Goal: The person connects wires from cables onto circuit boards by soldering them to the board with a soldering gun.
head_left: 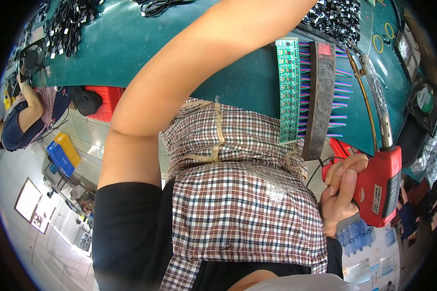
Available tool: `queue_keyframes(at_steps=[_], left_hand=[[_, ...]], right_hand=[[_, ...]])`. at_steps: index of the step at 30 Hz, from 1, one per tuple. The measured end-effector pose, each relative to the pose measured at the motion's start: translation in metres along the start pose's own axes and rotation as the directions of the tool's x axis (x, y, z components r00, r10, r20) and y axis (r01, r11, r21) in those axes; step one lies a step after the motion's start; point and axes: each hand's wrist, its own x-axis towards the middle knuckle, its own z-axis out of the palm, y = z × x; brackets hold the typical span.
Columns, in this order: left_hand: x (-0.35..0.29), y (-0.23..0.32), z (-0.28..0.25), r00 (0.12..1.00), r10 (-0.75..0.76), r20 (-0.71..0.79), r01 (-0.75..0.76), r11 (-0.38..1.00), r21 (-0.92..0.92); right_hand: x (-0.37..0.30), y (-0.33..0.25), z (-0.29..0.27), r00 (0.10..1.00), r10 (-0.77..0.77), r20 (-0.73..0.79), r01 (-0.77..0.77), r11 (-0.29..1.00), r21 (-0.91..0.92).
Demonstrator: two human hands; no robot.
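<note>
My right hand (344, 186) is closed round the handle of a red soldering gun (392, 162). Its metal barrel points away from me, with a thin solder feed tube running alongside. The tip is near the far end of a row of thin coloured wires (342, 91). These wires pass beneath a dark, rough bar (320, 99) with a red patch at its far end. Left of the bar, a strip of green circuit boards (289, 92) lies at the table's near edge. My left forearm (204, 53) reaches across to the upper right; its hand is outside the picture.
A heap of black cables with white connectors (336, 19) is at the back right, near yellow rings (378, 43). More black cables (70, 26) lie far left on the green table (114, 53). A fan (425, 101) stands at right. Another person (22, 119) sits at left beside a red crate (107, 103).
</note>
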Motion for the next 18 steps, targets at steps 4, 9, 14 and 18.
queue_keyframes(at_steps=[4,9,14,18], left_hand=[[-0.002,0.004,-0.002,0.993,-0.117,0.002,0.117,0.993,0.015],[-0.006,-0.004,-0.008,0.992,-0.105,-0.062,0.100,0.991,-0.083],[-0.003,-0.005,-0.018,0.992,-0.123,-0.002,0.122,0.987,-0.101],[0.002,-0.001,-0.007,0.999,-0.051,0.013,0.051,0.996,-0.068]], right_hand=[[0.000,0.000,0.001,1.000,0.005,-0.003,-0.005,1.000,0.014],[0.001,0.004,-0.005,0.999,-0.027,0.028,0.027,0.999,-0.018],[0.002,0.001,-0.001,1.000,-0.023,0.013,0.024,1.000,-0.010],[0.000,0.000,-0.001,0.999,0.026,-0.019,-0.027,0.999,-0.031]])
